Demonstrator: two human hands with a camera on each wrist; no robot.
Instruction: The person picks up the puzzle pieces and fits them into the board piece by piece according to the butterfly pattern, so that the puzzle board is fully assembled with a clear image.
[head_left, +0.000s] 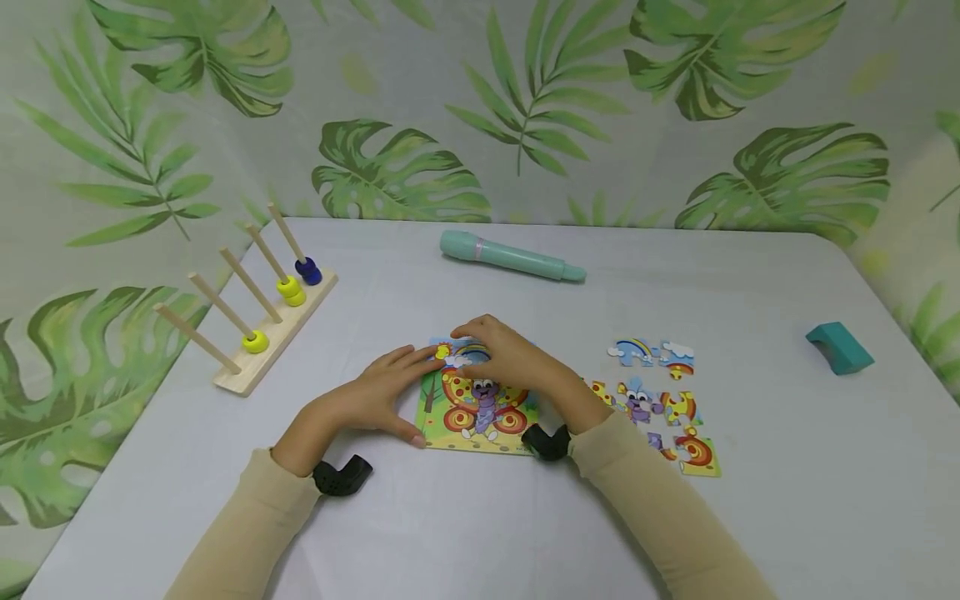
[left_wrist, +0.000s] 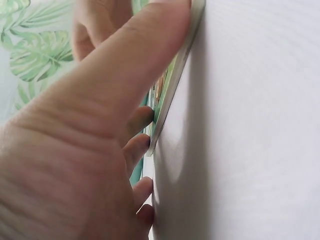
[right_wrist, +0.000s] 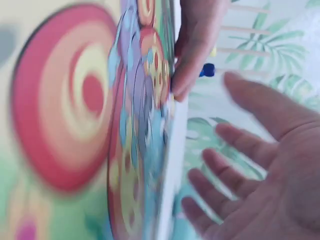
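A puzzle board [head_left: 491, 412] with a colourful butterfly picture lies flat on the table between my hands. My left hand [head_left: 375, 392] is spread along its left side, thumb at the lower left corner and fingertips at the upper left. In the left wrist view the thumb [left_wrist: 125, 60] lies along the thin board edge [left_wrist: 176, 75]. My right hand [head_left: 517, 354] is over the board's upper part, fingers loosely bent. The right wrist view shows its fingers [right_wrist: 220, 167] apart with nothing between them, above the printed picture [right_wrist: 65, 100].
Loose puzzle pieces [head_left: 639, 404] lie right of the board. A mint-green toy microphone [head_left: 517, 258] lies behind it. On the left stands a wooden peg stand [head_left: 281, 333] with yellow and dark blue rings. A teal arch block [head_left: 840, 347] sits at the far right.
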